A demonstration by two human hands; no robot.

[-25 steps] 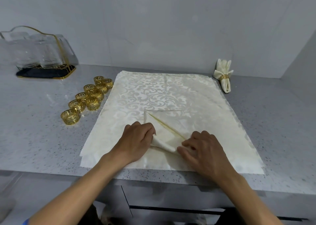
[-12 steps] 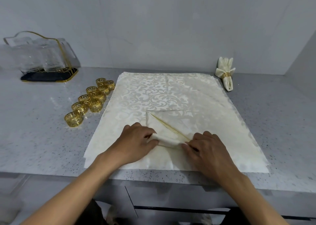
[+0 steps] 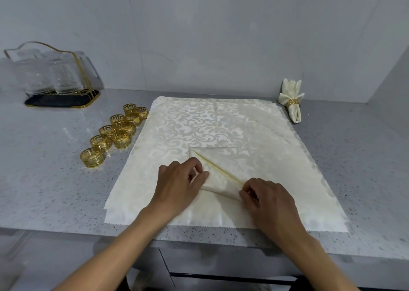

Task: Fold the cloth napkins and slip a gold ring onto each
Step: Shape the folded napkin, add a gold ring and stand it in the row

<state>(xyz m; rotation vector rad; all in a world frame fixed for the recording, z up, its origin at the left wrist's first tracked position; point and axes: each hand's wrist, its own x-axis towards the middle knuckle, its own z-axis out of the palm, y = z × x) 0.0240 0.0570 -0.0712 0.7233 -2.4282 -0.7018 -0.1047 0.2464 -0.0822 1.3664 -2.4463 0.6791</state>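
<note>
Cream damask cloth napkins (image 3: pixel 221 122) lay stacked on the grey speckled worktop (image 3: pixel 44 180), the top one half-rolled, pinched by left hand (image 3: pixel 179 186) and right hand (image 3: pixel 270 200); one ringed napkin (image 3: pixel 292 101) finished, nine gold rings (image 3: pixel 115 133) unused.

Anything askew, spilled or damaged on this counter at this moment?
Nothing stands out. The left hand and right hand grip the part-rolled napkin on the flat napkin stack. The loose gold rings sit upright in a cluster, and the finished ringed napkin lies intact by the wall.
</note>
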